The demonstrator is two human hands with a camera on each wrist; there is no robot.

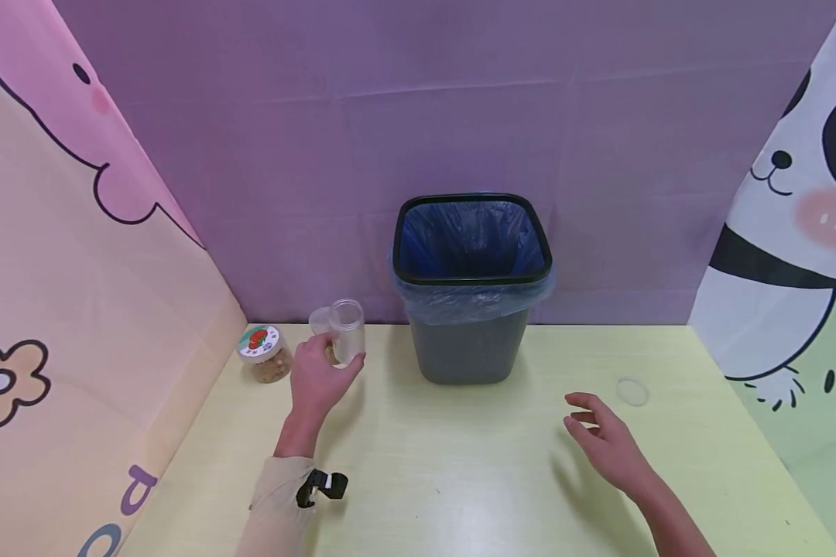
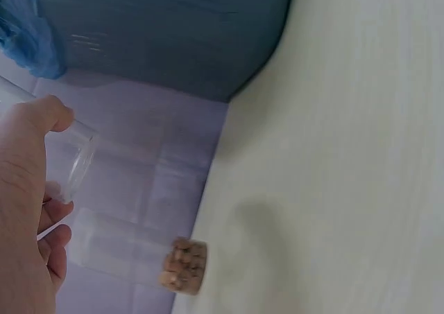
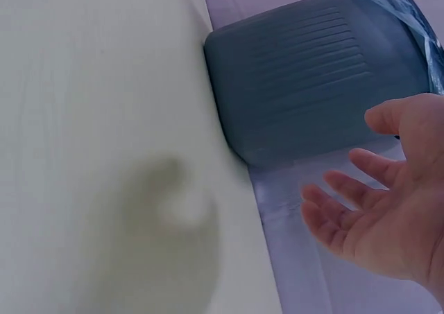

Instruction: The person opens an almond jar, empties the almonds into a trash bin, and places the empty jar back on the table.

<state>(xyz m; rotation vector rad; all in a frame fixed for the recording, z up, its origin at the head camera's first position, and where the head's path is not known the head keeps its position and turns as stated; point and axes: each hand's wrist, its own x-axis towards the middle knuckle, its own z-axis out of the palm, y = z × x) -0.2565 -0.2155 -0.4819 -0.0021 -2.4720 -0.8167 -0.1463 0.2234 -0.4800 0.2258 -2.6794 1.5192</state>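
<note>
My left hand (image 1: 320,379) grips a clear, empty-looking plastic jar (image 1: 349,334) between thumb and fingers, raised over the back left of the table. Just behind it stands a second clear jar (image 2: 118,248) with brown chunky pieces (image 2: 184,265) at its bottom, largely hidden by the hand in the head view. Left of them sits a lidded jar (image 1: 265,354), its top printed with a red picture and its inside partly filled with brown pieces. My right hand (image 1: 609,449) hovers above the table's right side, fingers loosely bent and holding nothing.
A grey bin (image 1: 468,348) with a black rim and blue liner bag (image 1: 470,298) stands at the back middle, by the purple backdrop. Beyond the right hand, a clear round lid-like disc (image 1: 632,391) lies on the pale table (image 1: 453,464). Printed cloth walls flank both sides.
</note>
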